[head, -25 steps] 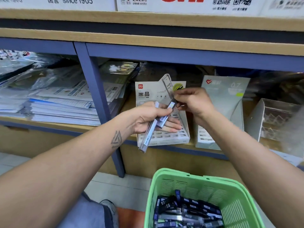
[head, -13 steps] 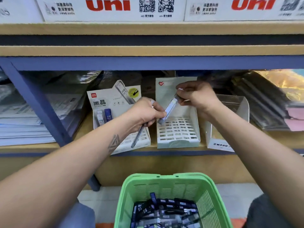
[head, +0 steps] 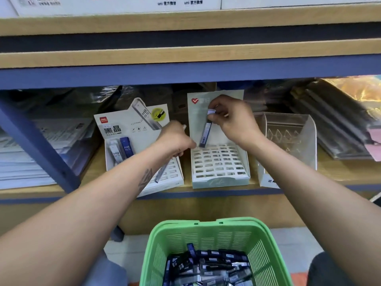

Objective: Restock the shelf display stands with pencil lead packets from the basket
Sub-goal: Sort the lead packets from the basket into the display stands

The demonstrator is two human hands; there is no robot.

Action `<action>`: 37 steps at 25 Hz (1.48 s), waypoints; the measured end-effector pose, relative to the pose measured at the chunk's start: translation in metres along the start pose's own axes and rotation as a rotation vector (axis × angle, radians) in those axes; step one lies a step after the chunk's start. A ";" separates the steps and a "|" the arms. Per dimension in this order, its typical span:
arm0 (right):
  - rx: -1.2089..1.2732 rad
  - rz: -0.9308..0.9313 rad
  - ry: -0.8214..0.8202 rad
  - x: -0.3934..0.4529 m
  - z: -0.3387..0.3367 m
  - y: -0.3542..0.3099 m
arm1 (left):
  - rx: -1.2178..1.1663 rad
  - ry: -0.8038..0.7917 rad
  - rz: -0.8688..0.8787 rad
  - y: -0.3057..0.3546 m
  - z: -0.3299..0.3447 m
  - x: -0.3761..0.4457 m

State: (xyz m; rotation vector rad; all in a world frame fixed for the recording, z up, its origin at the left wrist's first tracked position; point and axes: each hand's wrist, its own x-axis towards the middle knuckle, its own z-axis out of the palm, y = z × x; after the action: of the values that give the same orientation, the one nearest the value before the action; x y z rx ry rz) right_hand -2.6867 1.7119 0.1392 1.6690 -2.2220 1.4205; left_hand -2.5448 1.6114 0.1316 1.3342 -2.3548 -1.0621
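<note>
Blue lead packet pinched by right hand over pale green stand, left hand gripping more packets

Blue lead packet upright over slotted stand

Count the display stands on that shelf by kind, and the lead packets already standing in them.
White card stands: 2, the left stand and the middle stand
Clear stands: 1, the clear stand
Packets standing in slots: 2, the white packet and the blue packet, both in the left stand
Total: 5
</note>
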 end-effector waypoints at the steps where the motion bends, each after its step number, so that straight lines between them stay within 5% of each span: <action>1: 0.012 -0.007 -0.001 0.000 0.002 0.000 | 0.012 -0.021 -0.002 -0.001 0.002 0.001; 14: 0.061 -0.025 -0.180 0.001 0.020 -0.002 | -0.018 -0.085 -0.024 -0.008 0.010 0.012; 25: -0.280 -0.092 -0.141 0.000 0.035 0.013 | -0.098 -0.139 -0.055 -0.006 0.005 0.007; 28: -0.291 -0.106 -0.099 -0.005 0.030 0.002 | -0.308 -0.119 -0.147 -0.002 -0.008 0.010; 30: -0.065 0.009 -0.065 -0.010 0.027 -0.013 | -0.583 -0.147 -0.205 0.002 -0.019 0.006; 33: 0.396 0.286 -0.353 -0.020 0.023 -0.037 | -0.937 -0.146 -0.223 0.002 -0.024 0.000; 37: 0.361 0.313 -0.539 -0.031 0.029 -0.039 | -1.129 -0.112 -0.189 0.001 -0.023 -0.004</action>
State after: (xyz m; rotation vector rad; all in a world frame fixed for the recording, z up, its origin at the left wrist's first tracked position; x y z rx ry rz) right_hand -2.6294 1.7153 0.1312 2.0974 -2.7403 1.6857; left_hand -2.5313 1.6043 0.1498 1.0072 -1.2062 -2.0747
